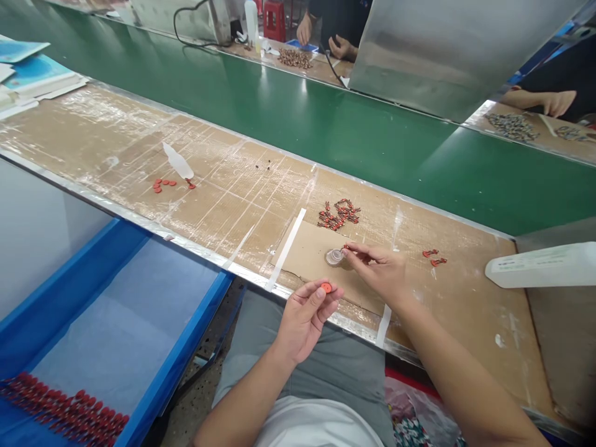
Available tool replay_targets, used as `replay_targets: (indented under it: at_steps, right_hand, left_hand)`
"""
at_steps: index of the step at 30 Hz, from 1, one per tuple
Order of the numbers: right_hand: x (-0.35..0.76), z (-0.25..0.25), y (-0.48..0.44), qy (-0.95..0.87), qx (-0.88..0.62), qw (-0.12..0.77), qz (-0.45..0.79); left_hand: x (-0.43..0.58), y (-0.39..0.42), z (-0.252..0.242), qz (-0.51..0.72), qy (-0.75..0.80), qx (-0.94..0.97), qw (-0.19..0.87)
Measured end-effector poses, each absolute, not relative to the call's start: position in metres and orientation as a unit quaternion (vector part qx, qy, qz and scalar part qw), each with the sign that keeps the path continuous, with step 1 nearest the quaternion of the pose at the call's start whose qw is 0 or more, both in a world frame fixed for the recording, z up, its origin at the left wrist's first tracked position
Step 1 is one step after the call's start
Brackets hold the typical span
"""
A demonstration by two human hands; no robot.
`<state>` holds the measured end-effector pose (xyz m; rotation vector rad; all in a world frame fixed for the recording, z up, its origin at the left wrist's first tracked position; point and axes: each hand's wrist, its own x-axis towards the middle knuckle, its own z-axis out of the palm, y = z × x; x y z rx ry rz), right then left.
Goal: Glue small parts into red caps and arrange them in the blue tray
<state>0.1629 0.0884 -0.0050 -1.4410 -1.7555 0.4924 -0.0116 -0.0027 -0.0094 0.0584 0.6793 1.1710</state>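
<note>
Red disc (pixel 326 287), light and likely slippery, sits pinched at its rim in the left hand's grip (pixel 305 324), while the right hand's grip (pixel 376 271) pinches a tiny red piece (pixel 345 248).

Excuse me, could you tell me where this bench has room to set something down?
The widest bare cardboard lies between the red discs and the heap of red parts, beside the green conveyor belt. Another sits right of the two red parts, before the white jug. The left hand, right hand and small clear cup crowd the middle.
</note>
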Motion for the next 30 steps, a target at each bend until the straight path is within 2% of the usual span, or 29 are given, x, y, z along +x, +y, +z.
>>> replay_targets:
  at_steps: [18,25,30]
  right_hand:
    - [0.163,-0.006,0.09,-0.69,-0.562,0.399,0.221]
    - [0.153,0.011,0.084,-0.523,-0.585,0.477,0.396]
    - [0.144,0.031,0.058,-0.465,-0.552,0.506,0.472]
  left_hand:
    - [-0.013,-0.001,-0.01,0.543,0.324,0.02,0.775]
    - [-0.011,0.003,-0.009,0.559,0.318,0.024,0.766]
    - [-0.007,0.004,-0.003,0.562,0.316,0.042,0.763]
